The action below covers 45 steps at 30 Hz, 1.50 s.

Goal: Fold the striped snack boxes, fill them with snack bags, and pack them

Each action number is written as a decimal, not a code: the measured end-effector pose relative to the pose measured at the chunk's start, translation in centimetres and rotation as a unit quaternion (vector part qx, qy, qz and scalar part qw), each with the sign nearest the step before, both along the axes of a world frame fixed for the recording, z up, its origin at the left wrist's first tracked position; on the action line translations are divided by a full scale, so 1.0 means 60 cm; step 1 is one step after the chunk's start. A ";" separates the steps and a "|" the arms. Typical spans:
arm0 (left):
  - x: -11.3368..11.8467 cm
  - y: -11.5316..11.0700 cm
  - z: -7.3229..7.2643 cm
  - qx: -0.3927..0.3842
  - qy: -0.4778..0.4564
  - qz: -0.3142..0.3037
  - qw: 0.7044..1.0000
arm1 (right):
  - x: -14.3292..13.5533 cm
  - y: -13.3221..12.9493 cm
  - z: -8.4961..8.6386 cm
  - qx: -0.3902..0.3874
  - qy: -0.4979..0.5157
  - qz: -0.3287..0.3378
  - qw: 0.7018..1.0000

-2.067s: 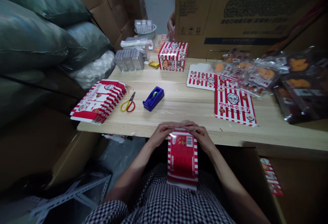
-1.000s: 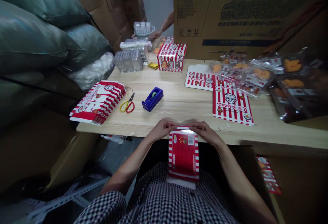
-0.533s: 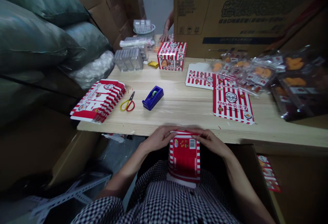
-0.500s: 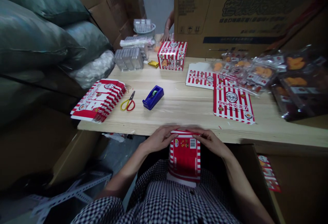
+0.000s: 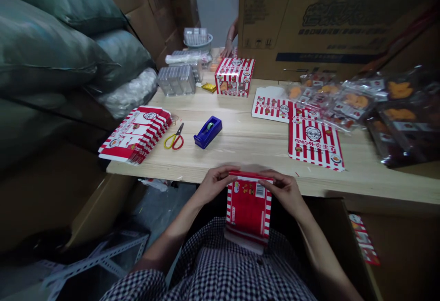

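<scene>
A red-and-white striped cardboard box (image 5: 248, 211) is between my hands, in front of my checked shirt at the table's near edge. Its red printed panel with a barcode faces me. My left hand (image 5: 216, 182) grips the top left corner, thumb on the near face and fingers behind. At the top right corner my right hand (image 5: 282, 190) pinches it the same way. What the fingers do behind the cardboard is hidden. Beyond the hands lie a blue tape dispenser (image 5: 208, 132) and scissors (image 5: 175, 137) with yellow and red handles.
Flat striped cartons (image 5: 135, 133) are stacked at the left; more flat cartons (image 5: 314, 142) lie at the right beside bagged toy food (image 5: 355, 101). A formed striped box (image 5: 234, 77) stands at the back near clear plastic cases (image 5: 176, 80). Another person's hand (image 5: 227, 49) shows behind it.
The top edge of the box now looks flatter and closer together between my hands. My right hand has shifted slightly right. The whole view has moved a little.
</scene>
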<state>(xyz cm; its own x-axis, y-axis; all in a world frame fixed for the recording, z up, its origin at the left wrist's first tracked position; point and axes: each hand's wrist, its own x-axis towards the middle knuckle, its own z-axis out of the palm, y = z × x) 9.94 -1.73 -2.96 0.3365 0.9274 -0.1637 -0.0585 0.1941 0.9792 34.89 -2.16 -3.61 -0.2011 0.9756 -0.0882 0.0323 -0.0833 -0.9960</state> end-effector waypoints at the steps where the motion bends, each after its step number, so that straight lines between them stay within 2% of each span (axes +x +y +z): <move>1: -0.003 0.005 0.012 0.001 -0.003 0.004 1.000 | 0.000 0.001 0.018 0.021 -0.006 -0.004 1.000; 5: -0.016 0.043 0.068 0.096 0.041 -0.038 0.994 | 0.006 0.012 0.085 0.094 -0.060 0.042 0.993; 7: -0.014 0.073 0.073 0.130 0.061 -0.054 0.988 | 0.006 0.030 0.092 0.100 -0.071 0.066 0.990; 9: -0.003 0.103 0.053 0.138 0.075 -0.061 0.986 | 0.001 0.058 0.073 0.083 -0.048 0.062 0.993; 11: 0.012 0.127 0.016 0.140 0.100 -0.050 0.984 | -0.008 0.087 0.035 0.050 -0.011 0.037 0.998; 13: 0.016 0.142 -0.019 0.174 0.153 -0.023 0.972 | -0.014 0.107 -0.005 0.021 0.016 0.012 1.000; 15: -0.003 0.155 -0.037 0.244 0.221 0.041 0.943 | -0.014 0.115 -0.032 0.013 0.031 -0.008 0.999; 17: -0.047 0.168 -0.035 0.284 0.292 0.153 0.900 | -0.003 0.113 -0.043 0.009 0.046 -0.038 0.998; 19: -0.105 0.185 -0.024 0.243 0.348 0.258 0.868 | 0.015 0.105 -0.039 0.001 0.068 -0.077 0.995; 20: -0.132 0.194 -0.018 0.199 0.365 0.276 0.867 | 0.022 0.100 -0.033 -0.004 0.078 -0.091 0.993; 23: -0.190 0.218 -0.012 0.112 0.365 0.225 0.896 | 0.032 0.084 -0.011 -0.018 0.092 -0.093 0.991; 26: -0.204 0.232 -0.019 0.061 0.327 0.168 0.928 | 0.024 0.062 0.009 -0.030 0.082 -0.086 0.992; 30: -0.197 0.237 -0.023 0.013 0.244 0.162 0.956 | 0.018 0.031 0.028 -0.023 0.070 -0.106 0.992; 35: -0.195 0.219 -0.024 0.001 0.148 0.207 0.967 | 0.028 0.012 0.039 0.006 0.055 -0.161 0.985; 40: -0.189 0.182 -0.052 0.024 0.115 0.266 0.957 | 0.024 0.014 0.056 0.049 0.023 -0.228 0.972; 43: -0.187 0.165 -0.065 0.048 0.139 0.312 0.939 | 0.012 0.019 0.086 0.106 0.015 -0.284 0.953; 45: -0.182 0.153 -0.059 0.069 0.159 0.345 0.923 | 0.000 0.022 0.109 0.176 -0.005 -0.313 0.933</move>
